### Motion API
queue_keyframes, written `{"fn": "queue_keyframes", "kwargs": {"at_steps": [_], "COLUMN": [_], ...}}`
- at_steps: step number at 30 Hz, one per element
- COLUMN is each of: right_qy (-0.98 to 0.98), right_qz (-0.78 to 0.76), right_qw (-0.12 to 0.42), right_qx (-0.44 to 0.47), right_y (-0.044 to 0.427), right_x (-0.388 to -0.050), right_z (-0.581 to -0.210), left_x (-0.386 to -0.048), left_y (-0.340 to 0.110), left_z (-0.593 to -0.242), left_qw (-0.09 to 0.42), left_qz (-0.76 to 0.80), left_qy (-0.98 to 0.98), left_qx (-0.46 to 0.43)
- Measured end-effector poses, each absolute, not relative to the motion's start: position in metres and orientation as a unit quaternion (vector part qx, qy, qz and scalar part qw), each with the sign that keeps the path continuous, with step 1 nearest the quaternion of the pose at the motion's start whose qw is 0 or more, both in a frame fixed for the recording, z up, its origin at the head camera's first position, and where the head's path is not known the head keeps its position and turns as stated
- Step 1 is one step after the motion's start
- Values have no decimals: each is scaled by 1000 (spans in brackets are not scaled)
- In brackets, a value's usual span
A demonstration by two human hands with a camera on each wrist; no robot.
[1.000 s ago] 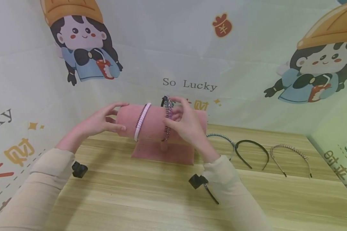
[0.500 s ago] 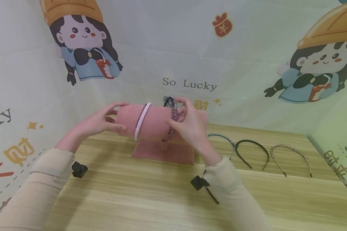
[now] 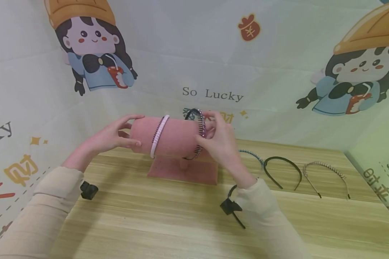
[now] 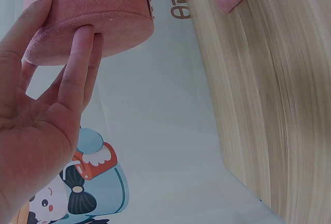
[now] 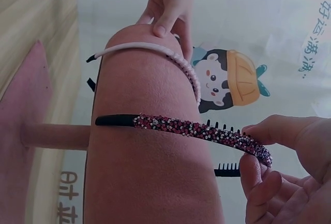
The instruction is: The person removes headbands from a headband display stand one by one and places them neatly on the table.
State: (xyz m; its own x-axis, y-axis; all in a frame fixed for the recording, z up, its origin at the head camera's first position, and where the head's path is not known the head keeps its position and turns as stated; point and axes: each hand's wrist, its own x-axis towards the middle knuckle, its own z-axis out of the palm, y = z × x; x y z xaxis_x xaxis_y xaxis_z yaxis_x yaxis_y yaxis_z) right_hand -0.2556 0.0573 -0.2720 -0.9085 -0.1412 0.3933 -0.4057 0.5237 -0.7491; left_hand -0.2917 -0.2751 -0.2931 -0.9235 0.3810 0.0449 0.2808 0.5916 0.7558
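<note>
A pink padded cylinder (image 3: 178,136) lies sideways on a post over a pink base (image 3: 183,172). My left hand (image 3: 108,135) grips its left end, thumb in front; in the left wrist view fingers (image 4: 77,69) touch the end face. Around the cylinder's left part sits a white headband (image 3: 159,136). Between thumb and fingers, my right hand (image 3: 222,142) pinches a glittery purple toothed headband (image 3: 203,129), right of the post. The right wrist view shows this glittery band (image 5: 191,129) across the cylinder, its pinched part standing off the surface.
Right of the stand on the wooden table (image 3: 142,219) lie a blue headband (image 3: 253,154), a black one (image 3: 282,159) and a beige one (image 3: 324,165). Another dark headband (image 3: 238,219) is partly behind the right wrist's black camera (image 3: 230,206). A printed cloth (image 3: 181,54) stands behind.
My right hand has moved to the right along the cylinder with the glittery headband, which stands farther from the white one. The left hand has stayed at the left end.
</note>
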Motion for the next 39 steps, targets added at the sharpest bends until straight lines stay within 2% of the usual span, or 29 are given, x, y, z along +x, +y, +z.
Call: {"fn": "queue_keyframes", "kwargs": {"at_steps": [5,22,39], "right_qy": [-862,-856,-860], "right_qz": [468,474,454], "right_qw": [129,139,170], "right_qx": [149,152,162], "right_y": [64,83,107], "right_x": [-252,-235,-228], "right_z": [-270,-261,-255], "left_x": [-290,-293,-292], "left_y": [-274,-275,-274], "left_z": [-292,-295,-295], "left_qw": [59,57,56], "left_qz": [417,414,428], "left_qy": [887,888,884], "left_qx": [189,191,180]}}
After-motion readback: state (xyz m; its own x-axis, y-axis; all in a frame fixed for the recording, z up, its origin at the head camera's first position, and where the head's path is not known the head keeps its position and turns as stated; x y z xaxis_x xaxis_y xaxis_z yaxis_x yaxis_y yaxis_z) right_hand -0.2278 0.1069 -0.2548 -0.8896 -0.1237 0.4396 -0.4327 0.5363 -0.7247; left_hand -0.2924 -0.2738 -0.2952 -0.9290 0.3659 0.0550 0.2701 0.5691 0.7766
